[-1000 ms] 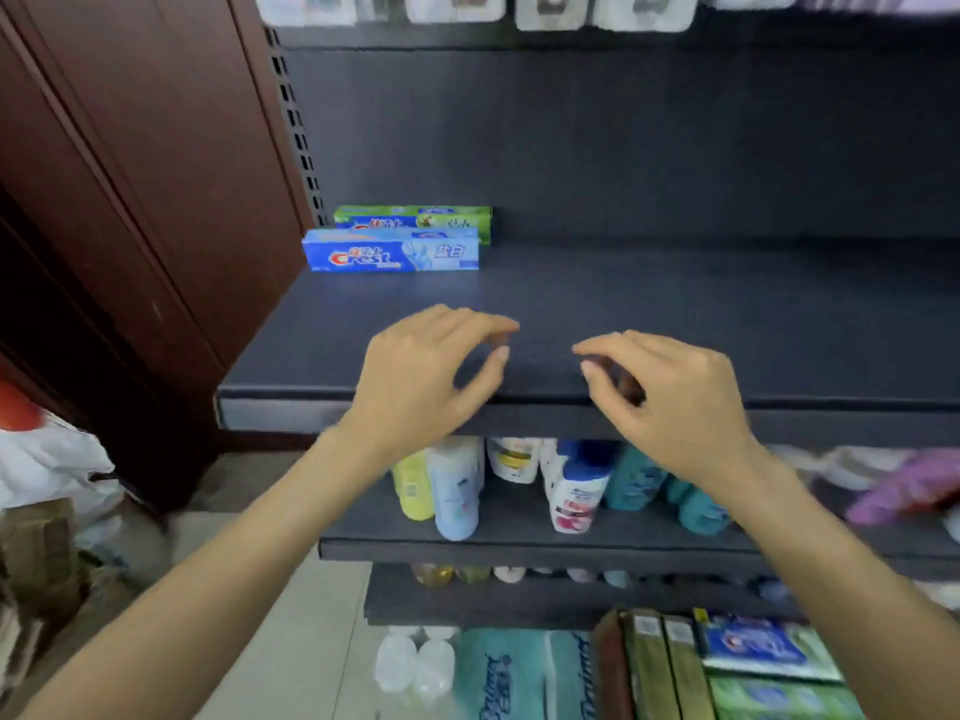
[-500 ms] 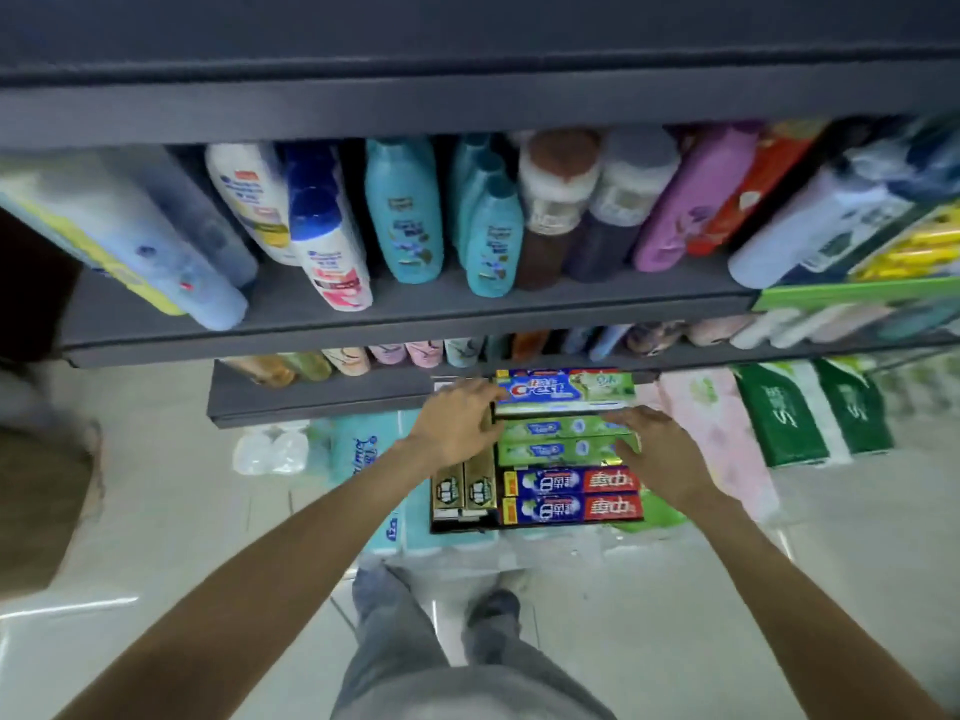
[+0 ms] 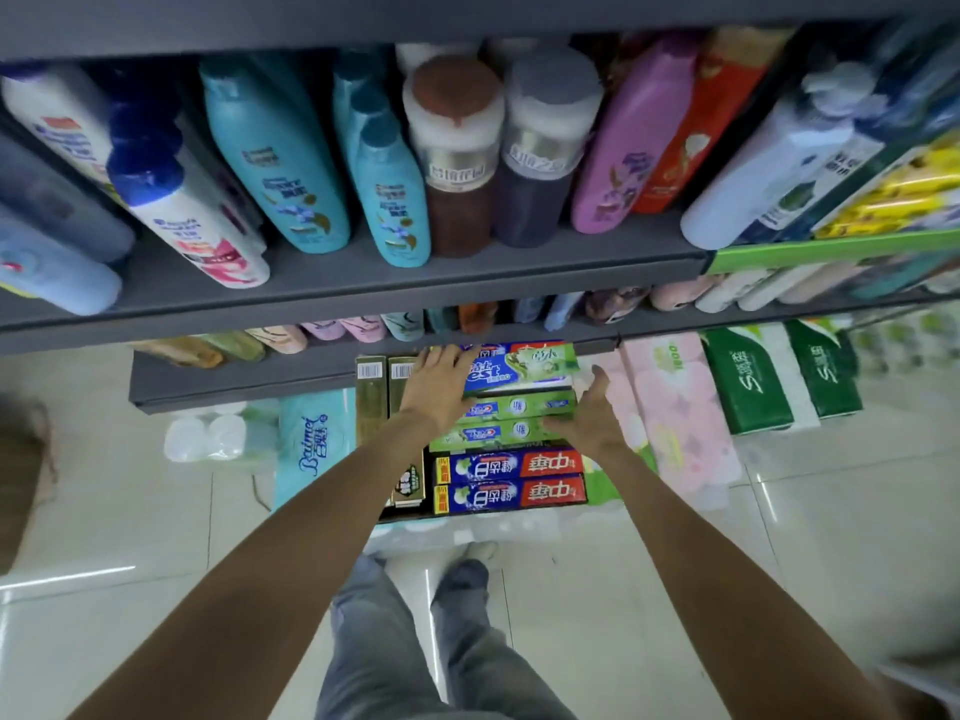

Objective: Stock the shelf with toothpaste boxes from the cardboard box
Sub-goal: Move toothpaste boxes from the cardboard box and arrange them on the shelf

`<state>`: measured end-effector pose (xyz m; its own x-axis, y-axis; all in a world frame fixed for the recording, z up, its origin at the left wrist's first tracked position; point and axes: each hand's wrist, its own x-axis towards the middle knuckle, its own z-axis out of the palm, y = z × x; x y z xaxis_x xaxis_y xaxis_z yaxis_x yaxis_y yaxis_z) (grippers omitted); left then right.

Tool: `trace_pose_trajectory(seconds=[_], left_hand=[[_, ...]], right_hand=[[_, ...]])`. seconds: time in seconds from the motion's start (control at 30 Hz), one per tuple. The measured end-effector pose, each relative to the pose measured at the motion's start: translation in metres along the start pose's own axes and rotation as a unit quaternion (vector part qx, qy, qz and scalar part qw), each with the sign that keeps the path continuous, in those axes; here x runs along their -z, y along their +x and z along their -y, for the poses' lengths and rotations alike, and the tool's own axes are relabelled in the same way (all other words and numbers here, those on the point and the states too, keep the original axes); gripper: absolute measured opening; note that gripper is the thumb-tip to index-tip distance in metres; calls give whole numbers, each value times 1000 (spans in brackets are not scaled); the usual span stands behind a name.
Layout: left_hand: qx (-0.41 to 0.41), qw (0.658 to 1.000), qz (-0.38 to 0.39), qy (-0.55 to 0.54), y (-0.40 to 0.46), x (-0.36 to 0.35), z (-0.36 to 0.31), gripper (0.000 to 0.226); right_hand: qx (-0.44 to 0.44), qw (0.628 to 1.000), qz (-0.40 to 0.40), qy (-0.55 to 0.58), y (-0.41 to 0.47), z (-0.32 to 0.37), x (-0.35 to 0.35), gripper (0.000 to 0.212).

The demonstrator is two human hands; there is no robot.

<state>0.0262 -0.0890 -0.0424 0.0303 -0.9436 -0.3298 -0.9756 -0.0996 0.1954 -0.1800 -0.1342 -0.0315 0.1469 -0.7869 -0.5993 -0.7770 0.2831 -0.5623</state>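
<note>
An open cardboard box [image 3: 387, 514] stands on the floor under the lowest shelf, packed with toothpaste boxes lying flat. On top lies a blue-and-green Crest toothpaste box [image 3: 524, 374], slightly raised. My left hand [image 3: 441, 389] is closed over its left end. My right hand [image 3: 592, 420] is spread at the right end of the stack, thumb up, fingertips touching a green toothpaste box [image 3: 506, 433]. Two blue-and-red boxes [image 3: 514, 480] lie nearer to me, and gold boxes [image 3: 371, 402] stand at the left. Only the front edge of the upper shelf [image 3: 467, 18] shows.
Shampoo bottles [image 3: 280, 158] crowd the shelf below it, and small bottles [image 3: 363, 327] line the lowest shelf. Tissue packs [image 3: 675, 407] and green packs [image 3: 753, 381] flank the box on the right, a teal pack [image 3: 317, 444] on the left. My legs [image 3: 415, 641] stand on white tiles.
The view dropped from the upper shelf to the box on the floor. Both hands came down from the shelf edge onto the toothpaste boxes; the left now covers the Crest box's end.
</note>
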Motion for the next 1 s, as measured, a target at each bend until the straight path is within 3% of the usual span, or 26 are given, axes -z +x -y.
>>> trace_pose_trajectory(seconds=[0.13,0.33,0.43,0.57,0.77,0.9,1.0], left_hand=[[-5,1000,-7,-22,-5,5,-2,58],[41,994,-44,-91,-51,15,8,57],[87,983,-58,-150,-66,18,14,53],[166,962,-55,-212,-75,20,16,49],[254,881,-38,-398,-85,19,24,55],[264,896,-66,-352,-97,18,34,49],[264,911,-88,-304,-103,20,38,46]], right_hand=[[29,1000,4,6,-10,-21,-13,85],[101,985,-50,-135,-17,-33,-14,63],[200,912,-101,-342,-21,-37,-17,54],[334,828,-59,-447,-12,-19,-29,59],[346,804,19,-483,-5,7,-31,63],[344,787,29,-511,1,18,-27,72],[364,745,13,-558,0,23,-29,70]])
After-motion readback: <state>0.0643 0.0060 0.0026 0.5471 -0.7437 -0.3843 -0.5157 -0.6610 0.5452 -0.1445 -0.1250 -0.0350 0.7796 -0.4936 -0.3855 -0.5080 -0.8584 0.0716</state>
